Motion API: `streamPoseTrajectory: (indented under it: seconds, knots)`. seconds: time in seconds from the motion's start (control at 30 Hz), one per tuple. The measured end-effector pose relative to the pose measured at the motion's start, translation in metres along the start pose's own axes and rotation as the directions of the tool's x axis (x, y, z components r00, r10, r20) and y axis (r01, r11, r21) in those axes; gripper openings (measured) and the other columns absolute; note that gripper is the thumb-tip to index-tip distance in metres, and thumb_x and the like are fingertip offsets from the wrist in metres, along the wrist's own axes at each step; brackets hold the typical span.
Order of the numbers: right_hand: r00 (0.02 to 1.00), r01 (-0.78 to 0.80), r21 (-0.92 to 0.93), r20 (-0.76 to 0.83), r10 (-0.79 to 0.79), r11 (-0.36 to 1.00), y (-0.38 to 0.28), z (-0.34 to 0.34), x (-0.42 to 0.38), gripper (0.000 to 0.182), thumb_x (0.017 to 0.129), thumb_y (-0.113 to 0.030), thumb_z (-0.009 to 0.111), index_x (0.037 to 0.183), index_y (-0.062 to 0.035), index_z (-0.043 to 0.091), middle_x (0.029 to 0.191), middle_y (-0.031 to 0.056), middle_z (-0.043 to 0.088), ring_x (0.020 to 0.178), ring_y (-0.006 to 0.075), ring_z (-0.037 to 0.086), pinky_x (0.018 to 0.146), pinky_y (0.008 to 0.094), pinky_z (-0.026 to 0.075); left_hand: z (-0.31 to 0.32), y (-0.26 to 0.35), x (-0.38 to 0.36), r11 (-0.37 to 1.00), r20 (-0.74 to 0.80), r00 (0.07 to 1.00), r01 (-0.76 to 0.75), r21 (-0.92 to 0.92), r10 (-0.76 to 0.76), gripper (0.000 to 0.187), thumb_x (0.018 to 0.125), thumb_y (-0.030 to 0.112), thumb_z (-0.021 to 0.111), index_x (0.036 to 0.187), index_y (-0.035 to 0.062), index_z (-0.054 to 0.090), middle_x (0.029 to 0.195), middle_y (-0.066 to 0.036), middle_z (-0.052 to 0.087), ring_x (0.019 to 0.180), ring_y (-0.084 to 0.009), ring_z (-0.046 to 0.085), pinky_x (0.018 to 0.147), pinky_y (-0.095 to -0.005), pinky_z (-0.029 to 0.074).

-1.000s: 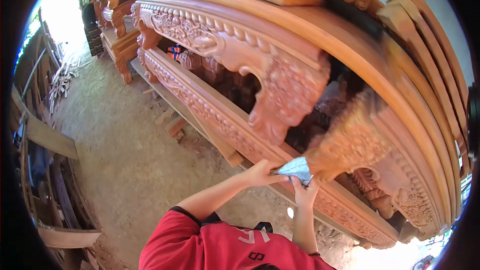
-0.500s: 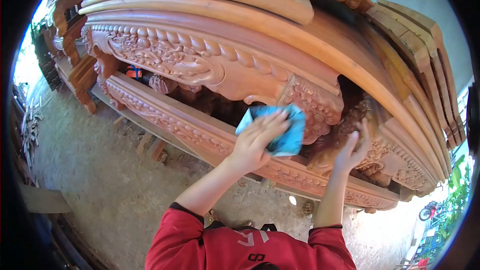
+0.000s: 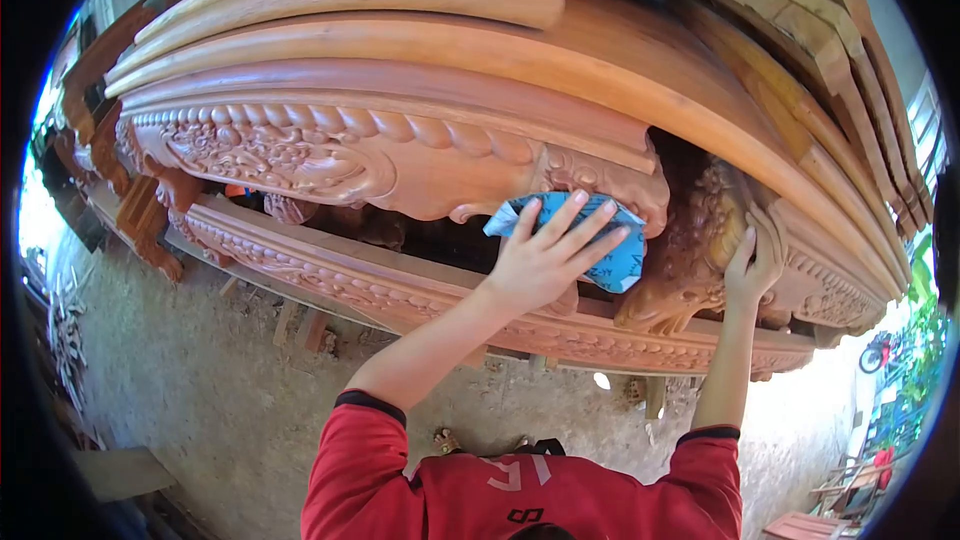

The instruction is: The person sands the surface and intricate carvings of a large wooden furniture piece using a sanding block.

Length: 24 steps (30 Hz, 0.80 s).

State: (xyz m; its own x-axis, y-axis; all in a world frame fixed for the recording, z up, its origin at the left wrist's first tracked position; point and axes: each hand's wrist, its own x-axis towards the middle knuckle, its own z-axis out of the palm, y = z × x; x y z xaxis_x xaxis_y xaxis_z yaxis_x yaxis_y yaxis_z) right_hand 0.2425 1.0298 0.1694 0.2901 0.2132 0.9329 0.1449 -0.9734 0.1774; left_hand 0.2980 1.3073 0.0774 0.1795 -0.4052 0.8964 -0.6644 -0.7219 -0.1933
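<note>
My left hand [image 3: 545,260] presses a blue sheet with dark print, which looks like sandpaper [image 3: 615,258], against the carved wooden leg [image 3: 610,180] of a large piece of furniture. Its fingers are spread over the sheet, and the side facing the wood is hidden. To the right, my right hand [image 3: 757,258] rests on the neighbouring carved corner [image 3: 715,240], fingers stretched upward and thumb apart. Left of the sheet runs a carved apron [image 3: 300,155] with a beaded edge. A lower carved rail [image 3: 350,270] passes beneath my left forearm.
Long curved wooden boards [image 3: 440,45] lie along the top of the furniture. More shaped boards [image 3: 830,50] are stacked at upper right. Other carved wooden pieces [image 3: 100,110] stand at left. Wood offcuts [image 3: 300,328] lie on the concrete floor [image 3: 220,410]. A motorbike [image 3: 875,352] is outside at right.
My left hand has shifted right with the blue sheet, onto the carved leg. My right hand has come from in front of the carving to rest on it. The camera view has shifted.
</note>
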Motion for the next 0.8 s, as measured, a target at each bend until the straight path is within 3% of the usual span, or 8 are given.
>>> streamPoseTrajectory:
  seconds: [0.07,0.13,0.27,0.33,0.43,0.6,0.67,0.8]
  knots:
    - [1.000,-0.008,0.027,-0.008,0.008,1.000,0.000,0.000,-0.001,0.018,0.083,-0.005,0.048,0.083,0.0038,0.063,0.094,0.0133,0.065,0.101,0.0337,0.056,0.089,0.0395,0.042,-0.007,-0.016,0.021,0.998,-0.007,1.000,-0.025,0.053,0.026,0.052,0.073,0.026,0.057,0.125,0.0280,0.051,0.137,-0.003,0.039,0.129,-0.0230,0.033,0.104,-0.0521,0.015]
    - [1.000,-0.009,0.028,-0.008,0.010,1.000,0.001,0.000,-0.003,0.018,0.083,-0.005,0.048,0.082,0.0038,0.063,0.094,0.0130,0.065,0.101,0.0336,0.056,0.088,0.0395,0.042,-0.026,-0.029,0.049,0.966,0.112,0.963,0.252,-0.061,-0.245,0.053,0.074,0.026,0.056,0.126,0.0262,0.050,0.137,-0.004,0.040,0.128,-0.0237,0.034,0.105,-0.0514,0.015]
    - [1.000,-0.003,0.035,-0.030,0.004,0.999,0.005,0.002,-0.004,0.018,0.083,-0.005,0.047,0.081,0.0039,0.063,0.094,0.0123,0.066,0.101,0.0328,0.056,0.089,0.0392,0.042,-0.025,-0.006,0.053,0.904,0.081,0.911,0.411,-0.116,-0.404,0.056,0.072,0.025,0.057,0.127,0.0234,0.049,0.137,-0.005,0.040,0.129,-0.0242,0.034,0.105,-0.0506,0.014]
    - [0.999,-0.004,0.030,-0.033,0.005,1.000,0.003,0.001,-0.004,0.019,0.084,-0.005,0.047,0.081,0.0040,0.063,0.094,0.0123,0.066,0.101,0.0325,0.056,0.089,0.0391,0.042,-0.002,0.021,0.012,0.999,0.044,0.999,0.033,-0.020,-0.032,0.052,0.073,0.022,0.056,0.125,0.0211,0.052,0.137,-0.006,0.041,0.128,-0.0248,0.034,0.106,-0.0501,0.014]
    - [0.999,-0.005,0.025,-0.046,0.006,1.000,0.004,0.002,-0.004,0.019,0.084,-0.005,0.047,0.081,0.0040,0.063,0.094,0.0121,0.066,0.102,0.0320,0.056,0.089,0.0389,0.042,0.002,-0.003,0.004,0.993,-0.066,0.991,-0.116,0.020,0.117,0.046,0.075,0.023,0.054,0.121,0.0191,0.055,0.135,-0.007,0.042,0.128,-0.0256,0.036,0.106,-0.0496,0.014]
    - [0.996,-0.067,0.054,-0.047,0.070,0.996,0.000,0.003,-0.006,0.019,0.084,-0.005,0.047,0.081,0.0034,0.064,0.094,0.0121,0.066,0.101,0.0318,0.057,0.089,0.0391,0.041,-0.007,-0.008,0.020,0.933,-0.036,0.964,0.244,-0.263,-0.262,0.042,0.078,0.018,0.050,0.119,0.0190,0.057,0.134,-0.003,0.044,0.126,-0.0255,0.038,0.103,-0.0490,0.023]
    - [0.997,-0.053,0.058,-0.043,0.056,0.997,0.001,0.002,-0.004,0.019,0.084,-0.005,0.047,0.081,0.0031,0.064,0.094,0.0118,0.066,0.101,0.0313,0.057,0.090,0.0390,0.041,-0.002,0.021,0.004,0.969,0.066,0.982,-0.161,-0.185,0.176,0.046,0.078,0.015,0.047,0.123,0.0203,0.053,0.135,-0.001,0.043,0.128,-0.0233,0.036,0.106,-0.0446,0.017]
    - [0.997,-0.049,0.065,-0.060,0.053,0.997,0.003,0.003,-0.005,0.019,0.083,-0.005,0.048,0.081,0.0026,0.064,0.094,0.0113,0.066,0.101,0.0309,0.057,0.089,0.0393,0.041,0.006,0.019,-0.011,0.987,0.068,0.984,-0.163,-0.004,0.163,0.045,0.079,0.017,0.048,0.123,0.0206,0.053,0.135,0.000,0.043,0.128,-0.0215,0.035,0.106,-0.0449,0.015]
